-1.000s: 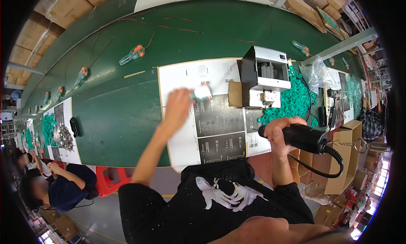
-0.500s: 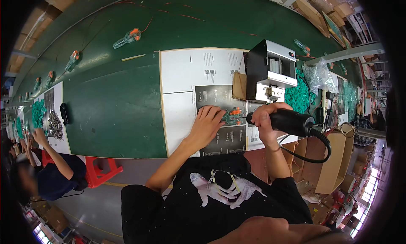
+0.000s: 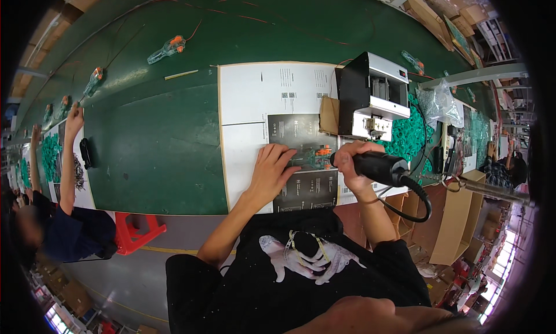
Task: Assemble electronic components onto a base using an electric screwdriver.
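between left hand (image 3: 269, 171) and right hand (image 3: 354, 165), orange-clear device (image 3: 318, 157), left pinching one end, right clasping black tool (image 3: 380, 168)

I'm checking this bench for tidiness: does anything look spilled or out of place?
Possibly the green rings: they lie loose beside the machine, as if spilled, with a crumpled bag near them.

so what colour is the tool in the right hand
The tool is black, in the head view.
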Action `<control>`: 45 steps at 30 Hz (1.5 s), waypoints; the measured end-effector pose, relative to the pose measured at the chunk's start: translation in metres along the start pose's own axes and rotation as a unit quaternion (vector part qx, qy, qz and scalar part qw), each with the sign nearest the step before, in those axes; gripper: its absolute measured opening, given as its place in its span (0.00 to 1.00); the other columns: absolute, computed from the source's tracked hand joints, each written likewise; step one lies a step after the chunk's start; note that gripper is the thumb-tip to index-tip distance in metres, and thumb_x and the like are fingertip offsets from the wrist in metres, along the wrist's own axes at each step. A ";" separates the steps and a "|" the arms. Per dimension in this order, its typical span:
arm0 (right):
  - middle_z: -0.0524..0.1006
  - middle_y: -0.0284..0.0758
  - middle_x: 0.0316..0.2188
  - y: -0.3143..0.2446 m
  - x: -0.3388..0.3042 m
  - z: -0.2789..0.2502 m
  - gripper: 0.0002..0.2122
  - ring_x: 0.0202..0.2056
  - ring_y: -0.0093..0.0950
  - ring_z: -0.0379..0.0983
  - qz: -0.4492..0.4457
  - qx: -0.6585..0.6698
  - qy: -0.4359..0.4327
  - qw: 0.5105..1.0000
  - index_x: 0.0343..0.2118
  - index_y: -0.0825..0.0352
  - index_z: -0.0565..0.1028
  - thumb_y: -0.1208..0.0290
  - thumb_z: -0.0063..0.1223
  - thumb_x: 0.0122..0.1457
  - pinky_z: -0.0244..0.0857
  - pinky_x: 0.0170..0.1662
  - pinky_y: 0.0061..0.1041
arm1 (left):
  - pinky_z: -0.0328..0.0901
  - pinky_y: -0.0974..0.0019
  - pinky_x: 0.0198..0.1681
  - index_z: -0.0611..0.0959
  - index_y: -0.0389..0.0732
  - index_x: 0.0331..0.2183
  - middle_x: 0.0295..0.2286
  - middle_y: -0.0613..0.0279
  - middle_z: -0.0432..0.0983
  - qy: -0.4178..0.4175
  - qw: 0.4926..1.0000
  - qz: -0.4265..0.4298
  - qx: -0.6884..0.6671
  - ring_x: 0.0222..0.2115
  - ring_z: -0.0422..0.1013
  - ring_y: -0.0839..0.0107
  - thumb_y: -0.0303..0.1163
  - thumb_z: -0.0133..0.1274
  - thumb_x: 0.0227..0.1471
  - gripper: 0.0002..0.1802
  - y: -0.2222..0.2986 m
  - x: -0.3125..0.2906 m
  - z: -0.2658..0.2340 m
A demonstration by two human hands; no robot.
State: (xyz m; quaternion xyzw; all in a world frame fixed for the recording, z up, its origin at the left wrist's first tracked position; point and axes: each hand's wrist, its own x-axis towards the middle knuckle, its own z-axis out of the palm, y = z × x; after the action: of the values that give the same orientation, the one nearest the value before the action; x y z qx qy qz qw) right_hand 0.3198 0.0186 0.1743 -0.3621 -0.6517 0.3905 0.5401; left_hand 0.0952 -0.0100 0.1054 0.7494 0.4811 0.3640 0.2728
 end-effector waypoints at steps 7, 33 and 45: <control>0.71 0.34 0.24 -0.002 0.005 0.004 0.19 0.22 0.26 0.70 -0.035 -0.016 -0.019 0.999 0.47 0.60 0.60 0.85 0.56 0.60 0.70 0.27 0.29 | 0.60 0.55 0.50 0.82 0.36 0.45 0.41 0.57 0.73 -0.006 1.000 0.015 -0.004 0.45 0.67 0.56 0.35 0.65 0.48 0.23 0.000 0.005 -0.006; 0.70 0.32 0.23 -0.054 0.006 -0.007 0.21 0.17 0.23 0.65 -0.058 0.072 0.136 0.986 0.54 0.62 0.63 0.85 0.54 0.61 0.68 0.23 0.29 | 0.61 0.54 0.54 0.80 0.37 0.47 0.43 0.56 0.71 -0.047 0.997 0.062 0.002 0.48 0.66 0.55 0.37 0.61 0.54 0.21 0.009 0.011 0.018; 0.74 0.35 0.25 -0.010 -0.010 0.021 0.23 0.25 0.26 0.73 -0.005 0.049 0.058 0.997 0.52 0.61 0.58 0.87 0.54 0.61 0.72 0.34 0.29 | 0.62 0.56 0.51 0.81 0.37 0.46 0.42 0.58 0.72 -0.025 0.998 0.060 0.001 0.47 0.67 0.56 0.37 0.65 0.50 0.23 -0.006 0.006 0.012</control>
State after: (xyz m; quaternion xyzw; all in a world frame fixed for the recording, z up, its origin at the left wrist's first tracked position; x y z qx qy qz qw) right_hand 0.3002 0.0032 0.1768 -0.3537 -0.6012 0.3979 0.5959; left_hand 0.1036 -0.0032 0.0952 0.7863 0.4282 0.3604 0.2619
